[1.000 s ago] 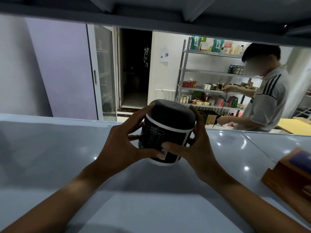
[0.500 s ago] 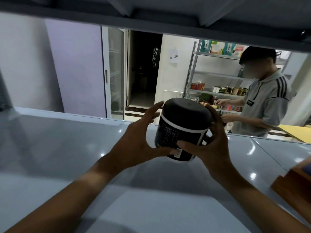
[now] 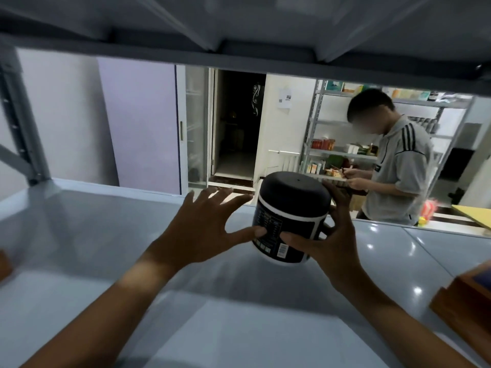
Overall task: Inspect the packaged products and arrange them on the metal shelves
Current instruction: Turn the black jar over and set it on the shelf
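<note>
Over the middle of the grey metal shelf, toward its far edge, you held a black jar with a rounded black lid, a white band below the lid and a label printed with small white text and a barcode. The jar was tilted, its lid leaning away from you and its base toward you; whether the base touched the shelf or hung just above it could not be told. Your right hand grasped the jar from its right side, thumb pressed across the label near the barcode and fingers wrapped round the far side up to the lid. Your left hand was spread, its fingers straight and fanned apart clear of the jar, with only the thumb tip touching the label at the jar's lower left. At the shelf's right edge, near its near corner, lay a brown wooden box, well apart from the jar. Another shelf board ran overhead. Beyond the far edge, a person in a grey striped shirt stood beside another metal rack stocked with packaged goods, hands busy at one of its shelves.
</note>
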